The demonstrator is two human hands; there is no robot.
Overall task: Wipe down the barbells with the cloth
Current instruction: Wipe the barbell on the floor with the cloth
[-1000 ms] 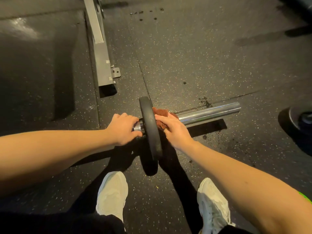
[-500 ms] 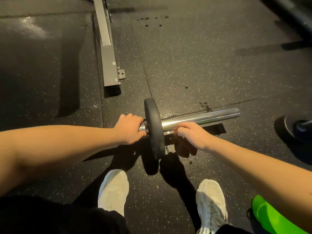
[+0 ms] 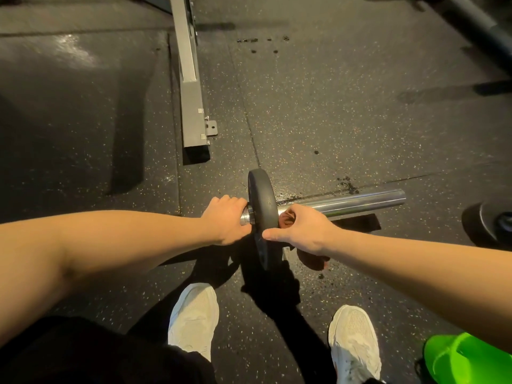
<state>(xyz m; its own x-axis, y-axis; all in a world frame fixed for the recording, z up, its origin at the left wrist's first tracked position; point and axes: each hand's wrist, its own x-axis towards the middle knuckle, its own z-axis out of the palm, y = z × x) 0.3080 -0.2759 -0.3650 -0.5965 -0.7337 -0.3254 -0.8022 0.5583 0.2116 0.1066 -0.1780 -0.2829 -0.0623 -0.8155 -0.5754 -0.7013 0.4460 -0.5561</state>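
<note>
My left hand [image 3: 227,220] grips the barbell [image 3: 349,203] on the floor [image 3: 332,106], left of its plate [image 3: 260,200], likely to steady it. My right hand [image 3: 303,231] curls its fingers [image 3: 297,214] round the cloth [image 3: 286,219], wrapping the bar just right of the plate.

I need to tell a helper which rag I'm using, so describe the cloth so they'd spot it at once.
Find the chrome barbell on the speckled black floor, carrying one black weight plate. Just right of that plate, the right hand grips the cloth against the bar, its tail hanging below the wrist. It is the only soft, rust-brown thing there.
</note>
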